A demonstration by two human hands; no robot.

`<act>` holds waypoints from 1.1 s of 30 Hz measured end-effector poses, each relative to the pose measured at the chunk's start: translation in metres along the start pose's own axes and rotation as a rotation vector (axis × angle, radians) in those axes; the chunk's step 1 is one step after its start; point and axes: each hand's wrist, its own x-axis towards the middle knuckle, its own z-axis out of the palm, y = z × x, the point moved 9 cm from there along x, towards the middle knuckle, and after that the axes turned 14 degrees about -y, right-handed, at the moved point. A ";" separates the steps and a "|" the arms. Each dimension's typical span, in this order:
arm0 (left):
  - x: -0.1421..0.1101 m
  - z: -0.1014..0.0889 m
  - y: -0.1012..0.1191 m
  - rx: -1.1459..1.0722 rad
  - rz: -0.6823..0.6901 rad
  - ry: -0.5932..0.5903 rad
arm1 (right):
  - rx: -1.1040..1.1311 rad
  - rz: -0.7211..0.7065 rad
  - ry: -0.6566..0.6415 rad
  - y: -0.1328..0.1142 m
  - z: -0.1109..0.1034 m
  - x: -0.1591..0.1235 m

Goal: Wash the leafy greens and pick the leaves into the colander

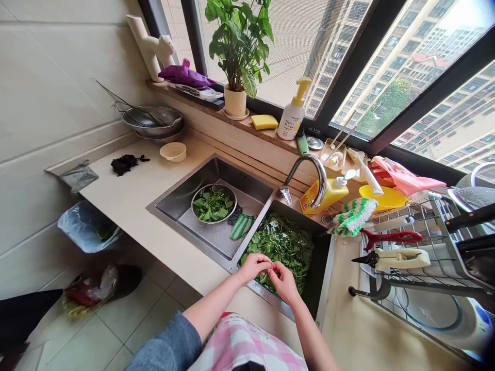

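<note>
Both my hands meet over the near edge of the right sink basin (324, 268), which is full of green leaves (284, 245) in water. My left hand (253, 266) and my right hand (284, 281) have their fingertips pinched together on a small piece of the greens between them. In the left sink basin (174, 203) a metal bowl (214, 204) holds more green leaves, with a green striped cloth (242, 225) lying beside it. The faucet (309, 178) arches over the divider between the basins.
A yellow dish soap bottle (324, 195), a green-white scrubber (353, 216), scissors (390, 238) and a dish rack (425, 257) stand to the right. Metal bowls (153, 122), a small beige bowl (173, 151), dark scraps (124, 163) lie left. A bin with a bag (87, 226) sits below.
</note>
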 end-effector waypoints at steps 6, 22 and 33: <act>-0.003 -0.019 0.001 -0.030 0.005 0.114 | 0.150 0.066 0.264 0.024 -0.035 -0.005; 0.000 0.001 -0.017 -0.483 -0.086 -0.010 | 0.445 0.055 0.174 0.011 -0.013 0.013; -0.002 -0.006 -0.016 -0.565 0.002 0.113 | 0.508 0.110 0.165 0.038 -0.005 0.007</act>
